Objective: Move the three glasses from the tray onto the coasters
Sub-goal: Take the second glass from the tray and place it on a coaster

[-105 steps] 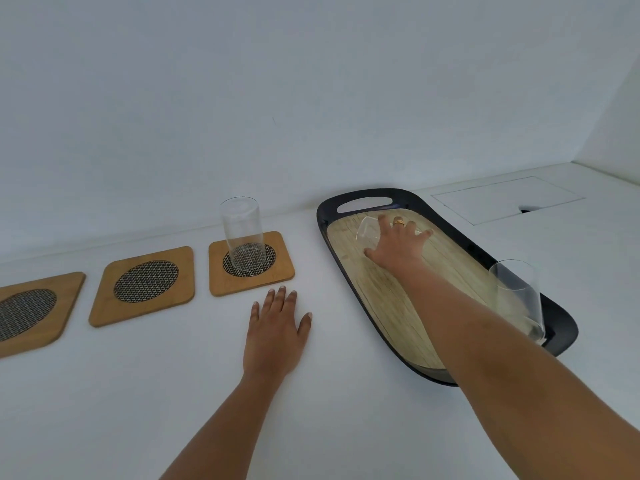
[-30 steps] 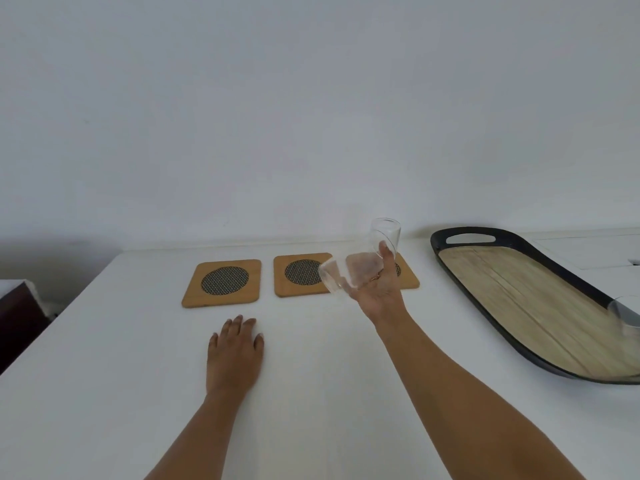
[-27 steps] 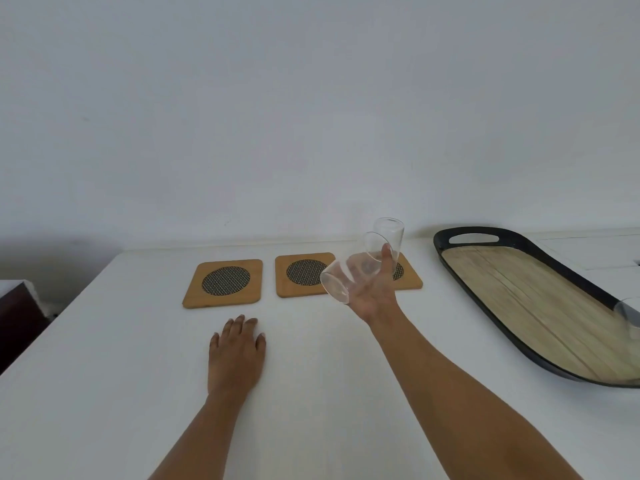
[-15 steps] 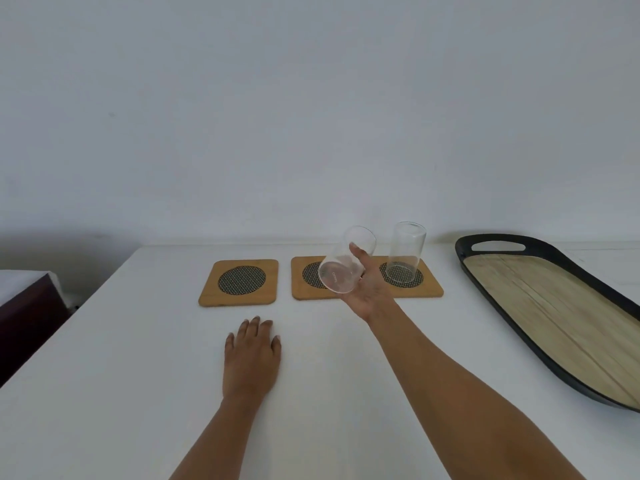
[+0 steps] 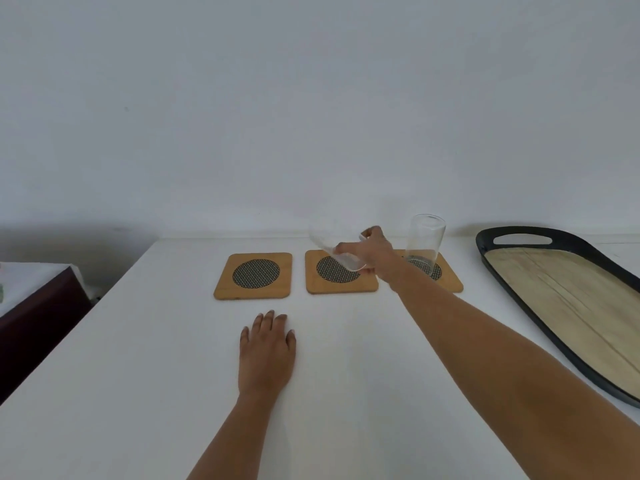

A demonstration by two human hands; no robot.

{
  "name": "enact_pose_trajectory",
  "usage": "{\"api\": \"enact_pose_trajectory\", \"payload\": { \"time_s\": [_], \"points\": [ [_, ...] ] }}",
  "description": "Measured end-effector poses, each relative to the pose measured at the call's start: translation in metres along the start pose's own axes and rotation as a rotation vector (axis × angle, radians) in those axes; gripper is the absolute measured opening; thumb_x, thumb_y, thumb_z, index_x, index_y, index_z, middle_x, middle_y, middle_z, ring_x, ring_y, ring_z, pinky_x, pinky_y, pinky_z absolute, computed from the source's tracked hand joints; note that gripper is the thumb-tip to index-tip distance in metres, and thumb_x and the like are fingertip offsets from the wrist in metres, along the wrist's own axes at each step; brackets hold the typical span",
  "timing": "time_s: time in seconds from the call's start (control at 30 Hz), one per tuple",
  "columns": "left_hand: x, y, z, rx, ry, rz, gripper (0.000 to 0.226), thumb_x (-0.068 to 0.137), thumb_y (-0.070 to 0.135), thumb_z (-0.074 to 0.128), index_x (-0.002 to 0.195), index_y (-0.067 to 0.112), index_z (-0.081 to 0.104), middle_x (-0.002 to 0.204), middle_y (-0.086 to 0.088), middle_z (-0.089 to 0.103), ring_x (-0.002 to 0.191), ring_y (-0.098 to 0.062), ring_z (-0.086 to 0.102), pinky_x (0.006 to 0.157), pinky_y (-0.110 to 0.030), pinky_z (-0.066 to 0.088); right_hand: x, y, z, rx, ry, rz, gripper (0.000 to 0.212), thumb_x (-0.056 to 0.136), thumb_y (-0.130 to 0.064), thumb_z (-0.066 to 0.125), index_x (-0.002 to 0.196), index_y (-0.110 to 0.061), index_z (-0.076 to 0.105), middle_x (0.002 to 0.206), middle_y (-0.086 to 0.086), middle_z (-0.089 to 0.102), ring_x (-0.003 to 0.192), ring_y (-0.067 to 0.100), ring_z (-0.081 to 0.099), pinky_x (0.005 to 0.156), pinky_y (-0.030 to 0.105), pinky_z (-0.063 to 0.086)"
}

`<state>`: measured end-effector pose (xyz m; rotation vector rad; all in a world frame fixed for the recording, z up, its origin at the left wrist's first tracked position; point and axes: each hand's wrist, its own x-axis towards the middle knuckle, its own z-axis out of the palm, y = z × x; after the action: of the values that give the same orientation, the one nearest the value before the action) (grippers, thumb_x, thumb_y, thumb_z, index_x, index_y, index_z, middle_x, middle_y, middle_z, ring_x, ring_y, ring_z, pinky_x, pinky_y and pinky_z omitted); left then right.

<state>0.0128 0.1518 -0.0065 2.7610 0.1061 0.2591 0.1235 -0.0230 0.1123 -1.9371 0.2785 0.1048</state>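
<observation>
My right hand (image 5: pixel 372 252) grips a clear glass (image 5: pixel 332 245), tilted with its top leaning left, just above the middle coaster (image 5: pixel 341 285). A second clear glass (image 5: pixel 424 242) stands upright on the right coaster (image 5: pixel 450 282). The left coaster (image 5: pixel 254 275) is bare. All three coasters are square wood with a dark mesh disc. My left hand (image 5: pixel 266 351) lies flat on the white table, fingers apart, in front of the coasters. The black oval tray (image 5: pixel 519 232) with a wood-look floor sits at the right; no glass shows on its visible part.
The white table (image 5: pixel 138 393) runs back to a white wall. Its left edge drops beside a dark red piece of furniture (image 5: pixel 38 317). The tray runs out of view at the right edge.
My right hand carried the glass farther back and down over the middle coaster, turning it from mouth-toward-me to nearly upright. The view shifted left, so the tray's near end left the frame.
</observation>
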Motion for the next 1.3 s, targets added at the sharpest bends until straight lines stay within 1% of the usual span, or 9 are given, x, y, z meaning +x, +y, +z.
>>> {"api": "enact_pose_trajectory", "payload": {
  "time_s": [0.07, 0.13, 0.2, 0.3, 0.4, 0.57, 0.77, 0.97, 1.3],
  "points": [
    [0.000, 0.000, 0.000, -0.004, 0.005, -0.001, 0.044, 0.096, 0.030, 0.032, 0.138, 0.017, 0.034, 0.151, -0.004, 0.032, 0.142, -0.020, 0.024, 0.118, -0.041, 0.018, 0.008, -0.004, -0.003, -0.172, 0.082, -0.131, 0.070, 0.071, -0.027, 0.078, 0.128, -0.011, 0.040, 0.117, 0.007, 0.045, 0.096, 0.022, 0.048, 0.077, 0.035, 0.053],
    [0.000, 0.000, 0.001, 0.000, 0.004, -0.003, 0.044, 0.097, 0.031, 0.031, 0.139, 0.018, 0.034, 0.152, -0.003, 0.032, 0.143, -0.019, 0.023, 0.118, -0.041, 0.017, 0.014, -0.008, -0.003, -0.255, 0.132, -0.233, 0.068, 0.071, -0.027, 0.078, 0.128, -0.011, 0.044, 0.130, 0.011, 0.040, 0.104, 0.022, 0.047, 0.094, 0.034, 0.045],
    [0.000, -0.001, 0.001, 0.001, 0.004, -0.005, 0.044, 0.097, 0.031, 0.031, 0.139, 0.018, 0.033, 0.152, -0.003, 0.031, 0.143, -0.018, 0.022, 0.118, -0.040, 0.016, 0.019, -0.012, -0.003, -0.319, 0.158, -0.298, 0.069, 0.072, -0.027, 0.078, 0.130, -0.011, 0.044, 0.136, 0.014, 0.034, 0.119, 0.025, 0.046, 0.100, 0.032, 0.039],
    [0.000, 0.000, 0.001, -0.003, 0.008, -0.004, 0.044, 0.096, 0.031, 0.032, 0.138, 0.018, 0.035, 0.151, -0.003, 0.032, 0.143, -0.018, 0.023, 0.118, -0.041, 0.017, 0.024, -0.019, -0.002, -0.409, 0.191, -0.372, 0.075, 0.072, -0.027, 0.077, 0.134, -0.013, 0.038, 0.132, 0.015, 0.046, 0.125, 0.028, 0.045, 0.102, 0.033, 0.036],
    [0.000, 0.000, 0.001, -0.009, 0.011, -0.006, 0.044, 0.096, 0.030, 0.033, 0.138, 0.018, 0.035, 0.151, -0.003, 0.033, 0.142, -0.019, 0.023, 0.118, -0.041, 0.017, 0.025, -0.021, 0.001, -0.485, 0.186, -0.435, 0.067, 0.074, -0.024, 0.076, 0.129, -0.009, 0.042, 0.126, 0.016, 0.055, 0.120, 0.030, 0.048, 0.099, 0.032, 0.035],
    [0.000, 0.000, 0.002, -0.021, 0.017, -0.005, 0.043, 0.096, 0.030, 0.034, 0.137, 0.017, 0.037, 0.150, -0.004, 0.035, 0.142, -0.020, 0.025, 0.118, -0.042, 0.018, 0.030, -0.014, 0.009, -0.532, 0.166, -0.467, 0.054, 0.079, -0.024, 0.073, 0.126, -0.008, 0.051, 0.126, 0.014, 0.058, 0.122, 0.028, 0.048, 0.101, 0.031, 0.035],
    [0.000, 0.000, 0.002, -0.018, 0.023, -0.003, 0.043, 0.096, 0.030, 0.034, 0.137, 0.017, 0.037, 0.150, -0.003, 0.035, 0.142, -0.020, 0.026, 0.118, -0.041, 0.019, 0.039, -0.004, 0.017, -0.484, 0.164, -0.492, 0.053, 0.084, -0.023, 0.068, 0.131, -0.009, 0.048, 0.140, 0.008, 0.048, 0.132, 0.026, 0.038, 0.105, 0.031, 0.030],
    [-0.001, 0.000, 0.002, -0.009, 0.023, -0.001, 0.044, 0.096, 0.031, 0.033, 0.137, 0.018, 0.036, 0.150, -0.003, 0.034, 0.142, -0.019, 0.025, 0.118, -0.041, 0.018, 0.044, 0.002, 0.025, -0.532, 0.162, -0.544, 0.054, 0.089, -0.026, 0.063, 0.137, -0.011, 0.044, 0.150, 0.013, 0.036, 0.141, 0.025, 0.030, 0.112, 0.034, 0.027],
    [0.000, 0.000, 0.002, -0.009, 0.019, -0.005, 0.044, 0.096, 0.031, 0.033, 0.138, 0.018, 0.035, 0.150, -0.002, 0.033, 0.142, -0.018, 0.024, 0.119, -0.040, 0.018, 0.047, 0.006, 0.026, -0.611, 0.184, -0.565, 0.052, 0.092, -0.028, 0.058, 0.139, -0.014, 0.040, 0.154, 0.012, 0.029, 0.146, 0.019, 0.021, 0.107, 0.037, 0.037]
  ]
}}
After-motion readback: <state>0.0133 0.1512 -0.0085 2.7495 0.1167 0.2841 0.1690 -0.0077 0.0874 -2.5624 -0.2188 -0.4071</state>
